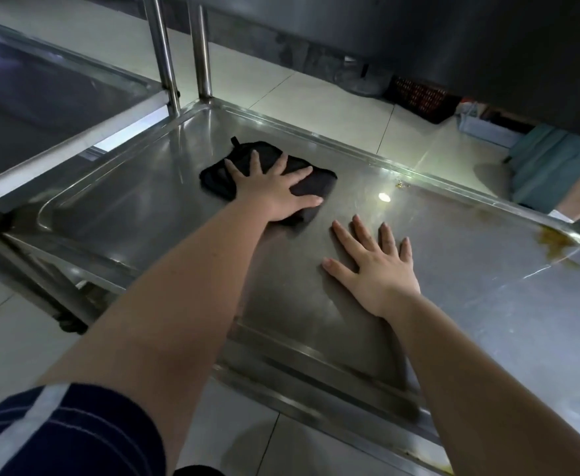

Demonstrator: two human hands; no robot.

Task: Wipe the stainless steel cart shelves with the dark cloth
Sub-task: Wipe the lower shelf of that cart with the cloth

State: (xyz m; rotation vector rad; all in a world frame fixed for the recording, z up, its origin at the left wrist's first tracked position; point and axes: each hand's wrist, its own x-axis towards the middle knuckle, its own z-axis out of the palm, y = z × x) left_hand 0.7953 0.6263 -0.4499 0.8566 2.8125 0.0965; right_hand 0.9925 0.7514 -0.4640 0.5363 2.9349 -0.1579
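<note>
A stainless steel cart shelf (137, 201) with a raised rim fills the middle of the head view. A folded dark cloth (317, 182) lies flat on it toward the far left corner. My left hand (275, 188) presses down on the cloth with fingers spread and straight. My right hand (376, 266) rests flat on the bare steel to the right of the cloth, fingers spread, holding nothing. Brownish stains (556, 243) mark the shelf near its right corner, and small specks (400, 183) sit by the far rim.
Two upright steel posts (182, 53) rise at the shelf's far left corner. A second steel cart shelf (41, 94) stands to the left. A person in teal shorts (553, 166) stands at the right. A dark crate (419, 97) sits on the tiled floor beyond.
</note>
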